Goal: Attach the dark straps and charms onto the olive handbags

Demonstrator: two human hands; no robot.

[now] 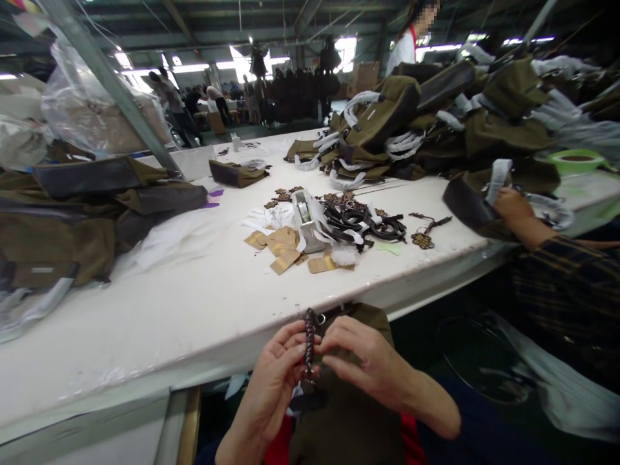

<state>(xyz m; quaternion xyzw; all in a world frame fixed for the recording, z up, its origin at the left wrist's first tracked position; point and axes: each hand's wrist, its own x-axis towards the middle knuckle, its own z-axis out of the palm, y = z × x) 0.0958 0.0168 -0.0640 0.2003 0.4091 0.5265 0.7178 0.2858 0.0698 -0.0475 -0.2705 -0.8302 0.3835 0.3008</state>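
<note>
My left hand (pixel 283 358) holds a dark brown braided strap (pixel 309 339) upright between thumb and fingers. Close against its right side is my right hand (pixel 361 352), thumb and fingers bent together near the strap; whether anything small is pinched there I cannot make out. Beneath both hands an olive fabric bag (pixel 349 413) lies on my lap, its top leaning at the table edge. A small metal ring (pixel 321 318) shows beside the strap's upper end.
On the white table (pixel 194 323) lie brown cardboard tags (pixel 285 248), a tape dispenser (pixel 305 219), black straps (pixel 363 219) and a flower-shaped charm (pixel 422 240). Olive bags are heaped left (pixel 62 219) and right (pixel 387 116). A co-worker's hand (pixel 516 210) grips a bag at right.
</note>
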